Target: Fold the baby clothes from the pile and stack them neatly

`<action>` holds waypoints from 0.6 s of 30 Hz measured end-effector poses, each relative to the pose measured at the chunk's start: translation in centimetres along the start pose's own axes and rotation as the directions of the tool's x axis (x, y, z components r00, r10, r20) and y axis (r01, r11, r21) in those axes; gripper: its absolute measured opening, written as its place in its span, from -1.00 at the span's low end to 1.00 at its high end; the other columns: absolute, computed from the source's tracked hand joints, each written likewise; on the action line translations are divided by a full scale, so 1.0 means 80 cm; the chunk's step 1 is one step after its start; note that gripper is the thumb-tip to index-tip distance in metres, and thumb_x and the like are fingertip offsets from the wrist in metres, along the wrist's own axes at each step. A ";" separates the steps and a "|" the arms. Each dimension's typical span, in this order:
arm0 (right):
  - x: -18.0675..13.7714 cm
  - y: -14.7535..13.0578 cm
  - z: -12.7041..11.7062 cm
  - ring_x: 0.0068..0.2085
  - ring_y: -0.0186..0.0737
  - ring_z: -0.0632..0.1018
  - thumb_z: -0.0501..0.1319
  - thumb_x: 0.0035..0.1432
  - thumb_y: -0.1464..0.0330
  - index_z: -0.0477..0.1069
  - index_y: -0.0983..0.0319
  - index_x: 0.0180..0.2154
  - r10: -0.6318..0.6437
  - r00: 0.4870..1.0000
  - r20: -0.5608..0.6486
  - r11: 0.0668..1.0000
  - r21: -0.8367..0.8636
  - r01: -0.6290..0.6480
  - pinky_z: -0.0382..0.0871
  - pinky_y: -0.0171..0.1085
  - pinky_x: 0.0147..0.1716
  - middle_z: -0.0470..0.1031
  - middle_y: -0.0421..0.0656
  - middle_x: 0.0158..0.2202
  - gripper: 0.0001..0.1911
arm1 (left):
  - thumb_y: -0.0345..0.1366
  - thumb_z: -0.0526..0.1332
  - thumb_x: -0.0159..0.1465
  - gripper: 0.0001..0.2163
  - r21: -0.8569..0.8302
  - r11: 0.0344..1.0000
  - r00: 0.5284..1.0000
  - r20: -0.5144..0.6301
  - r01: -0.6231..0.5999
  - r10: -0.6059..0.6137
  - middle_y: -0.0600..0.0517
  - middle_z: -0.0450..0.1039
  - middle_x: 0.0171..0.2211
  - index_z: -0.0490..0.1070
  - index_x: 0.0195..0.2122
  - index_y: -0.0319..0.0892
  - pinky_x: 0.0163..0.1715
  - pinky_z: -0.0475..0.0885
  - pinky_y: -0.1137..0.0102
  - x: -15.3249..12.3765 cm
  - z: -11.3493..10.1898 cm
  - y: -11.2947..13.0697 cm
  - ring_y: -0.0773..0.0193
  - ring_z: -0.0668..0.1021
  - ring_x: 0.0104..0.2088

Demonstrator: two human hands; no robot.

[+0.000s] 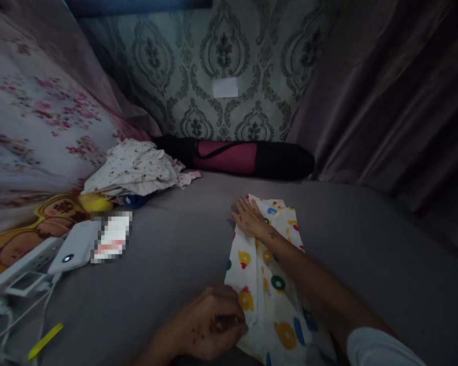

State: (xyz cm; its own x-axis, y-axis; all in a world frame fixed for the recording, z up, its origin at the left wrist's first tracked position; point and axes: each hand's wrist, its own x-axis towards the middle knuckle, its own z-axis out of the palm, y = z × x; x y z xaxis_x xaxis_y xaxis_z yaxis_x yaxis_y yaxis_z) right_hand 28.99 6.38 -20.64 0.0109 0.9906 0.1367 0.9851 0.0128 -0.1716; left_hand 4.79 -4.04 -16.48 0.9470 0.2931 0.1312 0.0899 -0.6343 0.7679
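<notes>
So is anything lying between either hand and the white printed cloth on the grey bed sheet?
Nothing visible does. The right hand lies flat on the far end of the white cloth with coloured prints, and the left hand pinches its near left edge. The heap of pale spotted clothes lies well off to the left.

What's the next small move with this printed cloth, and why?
Probably fold the near end up toward the far end. The right hand lies flat on the far end of the printed cloth, pinning it to the grey bed sheet, while the left hand pinches the near edge. The cloth already lies as a long narrow strip.
</notes>
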 end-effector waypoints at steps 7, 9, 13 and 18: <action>-0.005 -0.007 0.019 0.35 -0.05 -0.04 -0.23 0.33 0.11 0.01 0.45 0.30 0.067 0.995 0.079 0.997 0.021 -0.069 -0.25 -0.08 0.29 -0.05 0.06 0.35 -0.31 | -0.17 0.11 0.28 -0.72 -0.144 0.944 0.860 -0.390 0.296 -0.329 0.06 0.41 -0.55 0.51 -0.44 -0.22 -0.50 0.26 0.52 0.003 -0.017 -0.010 0.39 0.41 -0.51; -0.016 -0.015 0.011 0.35 -0.05 -0.04 -0.22 0.34 0.13 0.01 0.46 0.29 0.049 0.998 0.048 0.998 0.023 -0.050 -0.26 -0.08 0.29 -0.04 0.07 0.35 -0.33 | -0.12 0.14 0.25 -0.70 -0.199 0.919 0.774 -0.496 0.340 -0.394 0.09 0.37 -0.59 0.51 -0.45 -0.22 -0.55 0.24 0.53 0.005 -0.019 -0.017 0.40 0.37 -0.55; -0.063 -0.048 -0.001 0.36 -0.08 -0.05 -0.22 0.33 0.10 0.01 0.45 0.29 -0.111 0.994 0.003 0.992 0.065 0.110 -0.26 -0.09 0.31 -0.04 0.08 0.35 -0.30 | -0.06 0.18 0.20 -0.69 -0.325 0.889 0.591 -0.664 0.324 -0.458 0.09 0.36 -0.60 0.51 -0.46 -0.22 -0.54 0.26 0.51 0.007 -0.024 -0.026 0.38 0.36 -0.54; -0.106 -0.073 0.002 0.35 -0.08 -0.01 -0.23 0.34 0.11 0.05 0.43 0.29 -0.182 0.982 0.049 0.976 0.130 0.175 -0.19 -0.07 0.31 0.00 0.06 0.34 -0.33 | -0.04 0.19 0.17 -0.69 -0.369 0.872 0.488 -0.725 0.321 -0.486 0.09 0.37 -0.59 0.52 -0.43 -0.21 -0.53 0.27 0.51 0.007 -0.028 -0.028 0.37 0.38 -0.54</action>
State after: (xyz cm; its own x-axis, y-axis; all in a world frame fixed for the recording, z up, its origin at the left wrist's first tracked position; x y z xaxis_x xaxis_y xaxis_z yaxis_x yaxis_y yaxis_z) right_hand 23.08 -2.09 -20.97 -0.1771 0.9771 0.1178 0.9412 0.2031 -0.2701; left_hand 4.40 -0.81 -16.72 0.1946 0.9700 0.1458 0.2683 -0.1956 0.9433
